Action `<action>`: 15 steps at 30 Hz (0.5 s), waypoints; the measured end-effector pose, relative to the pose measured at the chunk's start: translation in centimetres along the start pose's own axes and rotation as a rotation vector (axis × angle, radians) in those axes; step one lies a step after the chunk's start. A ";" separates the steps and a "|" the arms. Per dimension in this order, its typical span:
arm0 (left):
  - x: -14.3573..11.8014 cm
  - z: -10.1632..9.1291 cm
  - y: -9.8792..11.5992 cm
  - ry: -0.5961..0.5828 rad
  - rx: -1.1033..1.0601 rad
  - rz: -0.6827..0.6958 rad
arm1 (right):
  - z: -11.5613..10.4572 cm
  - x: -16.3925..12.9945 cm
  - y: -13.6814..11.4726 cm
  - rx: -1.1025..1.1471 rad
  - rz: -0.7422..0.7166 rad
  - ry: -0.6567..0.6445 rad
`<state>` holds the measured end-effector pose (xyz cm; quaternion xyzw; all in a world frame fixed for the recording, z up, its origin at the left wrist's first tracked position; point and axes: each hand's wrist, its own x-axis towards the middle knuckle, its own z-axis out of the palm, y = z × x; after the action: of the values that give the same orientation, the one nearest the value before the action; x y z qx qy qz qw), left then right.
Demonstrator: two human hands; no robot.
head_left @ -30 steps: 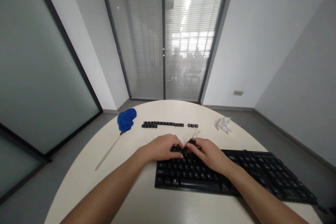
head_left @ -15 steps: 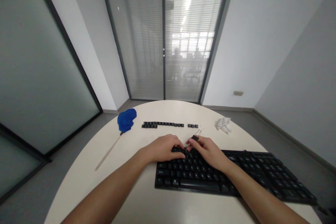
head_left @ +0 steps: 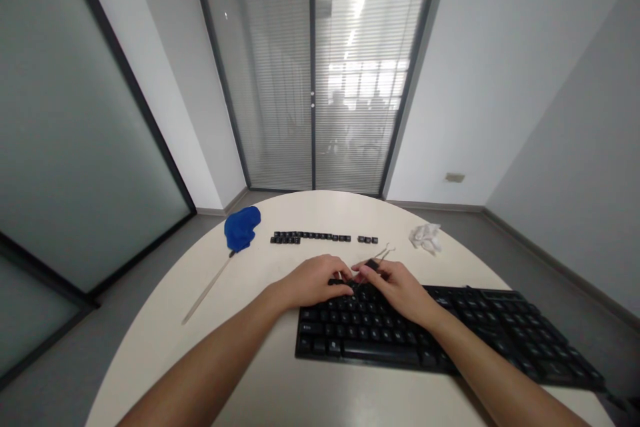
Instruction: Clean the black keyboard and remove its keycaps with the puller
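A black keyboard (head_left: pixel 380 351) lies on the table in front of me. My left hand (head_left: pixel 316 281) bends over its back left part, thumb on the keys and fingers curled at the back edge; keys show between them. In my right hand (head_left: pixel 393 285) is a wire keycap puller (head_left: pixel 372 264) with a dark middle. Thin wire prongs stick out from it, away from me. Its near end points down at the upper rows of keys beside my left fingertips. Whether it touches a key is hidden by the fingers.
Beyond the keyboard, loose black keycaps (head_left: pixel 313 235) stand in rows, with a few more keycaps (head_left: pixel 368 240) apart to the right. A blue cloth (head_left: pixel 241 229) and a slim pale stick (head_left: pixel 207 290) lie left. A crumpled white tissue (head_left: pixel 426 238) sits right on the round table (head_left: pixel 165 347).
The keycap puller has tilted slightly in my right hand, its far prongs swinging to the right. My left fingers have shifted very little. The keyboard and loose keycaps stay put.
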<state>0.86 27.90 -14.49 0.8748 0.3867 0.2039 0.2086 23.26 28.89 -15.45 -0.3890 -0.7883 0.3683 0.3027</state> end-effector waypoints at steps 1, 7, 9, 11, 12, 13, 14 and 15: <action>0.0 0.0 -0.1 -0.001 -0.012 -0.001 | 0.0 0.0 0.0 0.000 0.000 0.009; 0.2 0.5 -0.3 0.048 -0.163 -0.046 | 0.1 0.1 0.3 0.008 0.002 0.057; 0.2 0.6 -0.2 0.087 -0.175 -0.062 | 0.1 0.1 0.4 0.007 -0.012 0.062; 0.1 0.5 0.0 0.121 -0.131 -0.054 | 0.0 0.1 0.4 0.003 -0.019 0.058; 0.1 0.5 0.1 0.133 -0.096 -0.043 | -0.1 0.2 0.4 0.001 -0.020 0.059; 0.1 0.4 0.2 0.146 -0.058 -0.029 | -0.1 0.2 0.4 -0.002 -0.020 0.060; 0.0 0.3 0.3 0.160 -0.017 -0.012 | -0.2 0.2 0.4 -0.004 -0.018 0.066; 0.0 0.3 0.4 0.176 0.022 0.008 | -0.2 0.2 0.4 -0.004 -0.013 0.073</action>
<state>1.25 27.62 -14.50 0.8573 0.4022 0.2766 0.1635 23.45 29.35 -15.65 -0.3976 -0.7801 0.3502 0.3327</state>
